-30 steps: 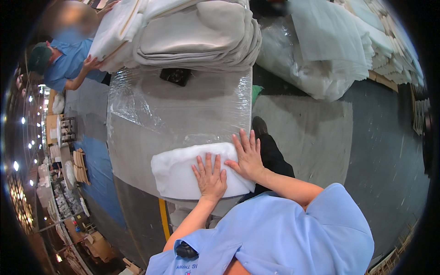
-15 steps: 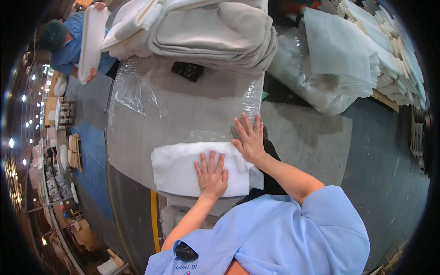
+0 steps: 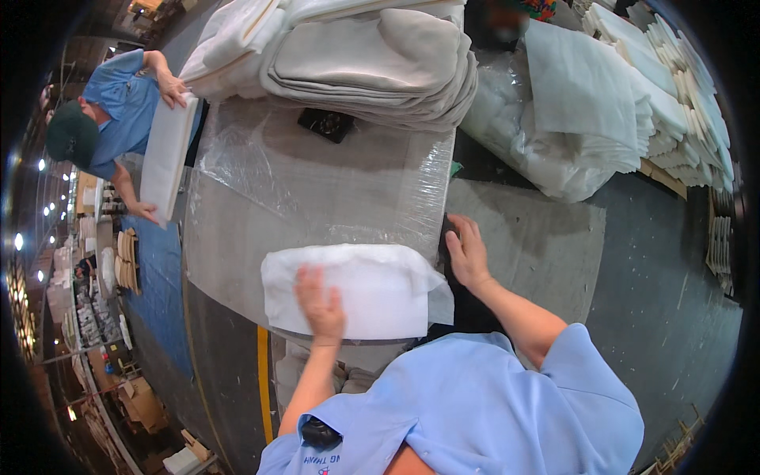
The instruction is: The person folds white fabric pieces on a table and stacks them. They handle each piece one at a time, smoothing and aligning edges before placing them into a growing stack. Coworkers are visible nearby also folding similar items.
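A white padded piece [image 3: 372, 305], soft along its far side, lies flat at the near edge of the plastic-covered table [image 3: 317, 182]. Over its left half is my left hand [image 3: 321, 305], fingers stretched and blurred by motion; whether it touches the padding I cannot tell. A loose thin white flap [image 3: 440, 297] hangs at the piece's right end. Just beyond that end, past the table's right edge, my right hand [image 3: 469, 255] is apart from the padding. Its fingers are slightly bent, the thumb is spread, and nothing shows in it.
A thick stack of white padding sheets [image 3: 364, 63] fills the table's far end, with a small black object [image 3: 324, 124] before it. More sheets [image 3: 586, 87] and plastic-wrapped bundles stand far right. At far left a co-worker [image 3: 119, 111] holds a long white pad [image 3: 168, 154].
My left hand has slid left across the padding. My right hand has left its right end and moved right, off the table edge. The co-worker's pad has shifted toward me.
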A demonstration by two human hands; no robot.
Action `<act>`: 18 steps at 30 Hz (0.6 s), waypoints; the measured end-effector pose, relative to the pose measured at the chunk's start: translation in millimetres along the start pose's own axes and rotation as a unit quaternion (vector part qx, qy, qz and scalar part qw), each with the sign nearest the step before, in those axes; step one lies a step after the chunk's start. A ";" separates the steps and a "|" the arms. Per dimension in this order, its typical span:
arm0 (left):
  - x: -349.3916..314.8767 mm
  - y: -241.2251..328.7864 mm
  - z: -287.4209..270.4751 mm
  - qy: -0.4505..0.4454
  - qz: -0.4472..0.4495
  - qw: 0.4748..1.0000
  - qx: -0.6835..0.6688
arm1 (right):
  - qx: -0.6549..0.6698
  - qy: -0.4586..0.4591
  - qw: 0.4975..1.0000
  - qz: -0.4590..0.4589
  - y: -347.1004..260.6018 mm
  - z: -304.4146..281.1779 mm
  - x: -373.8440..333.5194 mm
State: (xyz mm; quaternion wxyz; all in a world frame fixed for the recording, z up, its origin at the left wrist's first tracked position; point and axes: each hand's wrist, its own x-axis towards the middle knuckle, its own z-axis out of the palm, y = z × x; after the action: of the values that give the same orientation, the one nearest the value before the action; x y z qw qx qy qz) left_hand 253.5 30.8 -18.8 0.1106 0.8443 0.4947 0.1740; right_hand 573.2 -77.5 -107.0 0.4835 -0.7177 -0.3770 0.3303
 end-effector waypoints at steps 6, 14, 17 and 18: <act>11.5 -126.8 -67.6 0.050 -0.340 0.937 0.056 | 0.082 -0.261 0.957 0.101 -16.8 -14.3 -72.2; -42.6 -101.7 -62.2 -0.041 -0.471 0.867 -0.160 | 0.057 -0.100 0.989 0.096 -15.6 6.0 -5.1; -91.2 -69.2 -53.4 0.005 -0.537 0.818 -0.203 | -0.031 -0.087 0.995 0.046 -18.0 2.8 31.7; -99.0 -62.1 -52.5 0.002 -0.534 0.836 -0.123 | -0.042 -0.081 0.996 0.023 -19.1 2.8 39.2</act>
State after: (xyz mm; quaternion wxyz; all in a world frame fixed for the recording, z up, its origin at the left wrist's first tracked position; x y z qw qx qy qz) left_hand 138.3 -24.8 -11.3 0.2883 0.4281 0.8435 0.1487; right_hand 586.1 -37.7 -94.1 0.4133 -0.7168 -0.4114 0.3823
